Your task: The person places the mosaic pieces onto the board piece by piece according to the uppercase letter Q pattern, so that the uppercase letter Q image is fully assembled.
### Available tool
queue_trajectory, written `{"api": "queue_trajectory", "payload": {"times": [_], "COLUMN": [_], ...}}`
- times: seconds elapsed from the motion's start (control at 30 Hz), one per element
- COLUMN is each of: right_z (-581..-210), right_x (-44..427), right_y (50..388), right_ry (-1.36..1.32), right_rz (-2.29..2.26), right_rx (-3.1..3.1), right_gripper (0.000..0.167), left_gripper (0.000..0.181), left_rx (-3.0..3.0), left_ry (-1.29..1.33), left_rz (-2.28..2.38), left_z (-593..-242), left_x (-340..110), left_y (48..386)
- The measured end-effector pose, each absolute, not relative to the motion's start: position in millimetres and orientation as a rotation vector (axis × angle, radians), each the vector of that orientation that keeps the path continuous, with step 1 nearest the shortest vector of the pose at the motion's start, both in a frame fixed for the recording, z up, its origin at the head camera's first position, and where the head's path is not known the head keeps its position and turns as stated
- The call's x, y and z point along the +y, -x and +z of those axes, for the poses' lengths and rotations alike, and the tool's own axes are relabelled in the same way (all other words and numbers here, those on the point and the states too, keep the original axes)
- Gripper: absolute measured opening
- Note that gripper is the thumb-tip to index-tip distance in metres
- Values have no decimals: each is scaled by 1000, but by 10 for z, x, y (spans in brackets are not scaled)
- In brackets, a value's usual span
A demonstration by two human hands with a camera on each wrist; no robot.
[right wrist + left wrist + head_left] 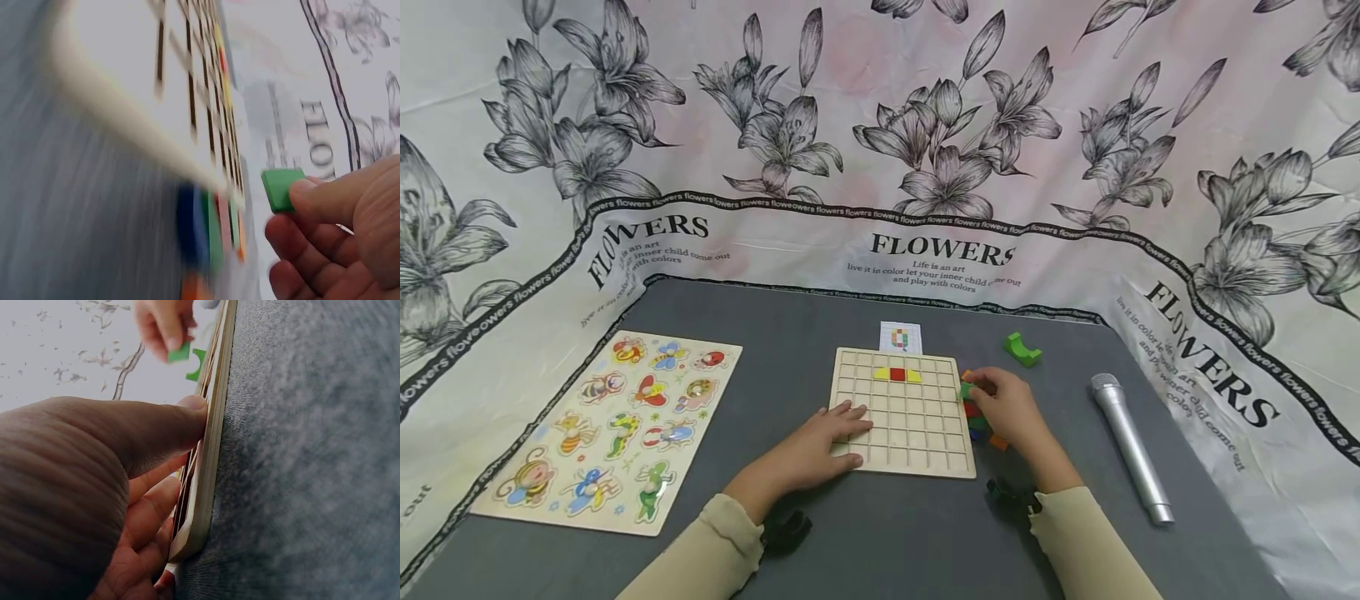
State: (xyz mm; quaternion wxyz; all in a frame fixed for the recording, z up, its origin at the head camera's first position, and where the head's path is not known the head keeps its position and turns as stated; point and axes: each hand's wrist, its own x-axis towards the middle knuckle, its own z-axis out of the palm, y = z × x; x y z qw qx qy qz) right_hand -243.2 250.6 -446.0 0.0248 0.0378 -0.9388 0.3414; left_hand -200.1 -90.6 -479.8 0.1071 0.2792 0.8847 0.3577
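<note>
A wooden grid board [917,425] lies on the grey table. In its upper part, a red square tile [897,375] sits between two yellow pieces [913,377]. My left hand [816,446] rests on the board's left side, fingers spread; in the left wrist view the thumb [169,425] touches the board's edge. Just past the board's right edge, my right hand [1013,410] pinches a green square tile [278,189] between thumb and fingers, raised off the table in the right wrist view. Beneath that hand lie loose coloured blocks, including an orange one [998,442] and a blue one [189,219].
A small pattern card [900,337] touches the board's far edge. A green arch block [1022,350] lies to the back right. Farther right is a silver microphone [1131,450]. A wooden insect puzzle [692,433] lies on the left. Flower-printed cloth [943,275] rises behind the table.
</note>
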Motion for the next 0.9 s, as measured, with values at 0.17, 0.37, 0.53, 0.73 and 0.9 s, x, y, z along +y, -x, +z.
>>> {"api": "queue_trajectory", "payload": {"times": [0.17, 0.37, 0.53, 0.73, 0.9], "right_z": [-4535, -4603, -4583, -4608, -4638], "right_x": [2139, 1916, 1896, 1894, 1908], "right_y": [2656, 2798, 2800, 2792, 2786], "right_ry": [-260, -285, -282, -285, -279], "right_rz": [1162, 1135, 1179, 1168, 1155], "right_rx": [-2930, -2949, -2961, -2987, -2998], "right_gripper": [18, 13, 14, 19, 19], "left_gripper": [55, 54, 54, 54, 54], "left_rx": [2594, 2585, 2594, 2596, 2599], "left_ry": [-810, -805, -803, -802, -802], "left_rz": [1056, 1059, 1062, 1056, 1052], "left_z": [-4800, -4799, -4771, -4776, -4806], "left_x": [-901, -904, -902, -907, -899], "left_y": [2004, 2017, 2017, 2016, 2023]}}
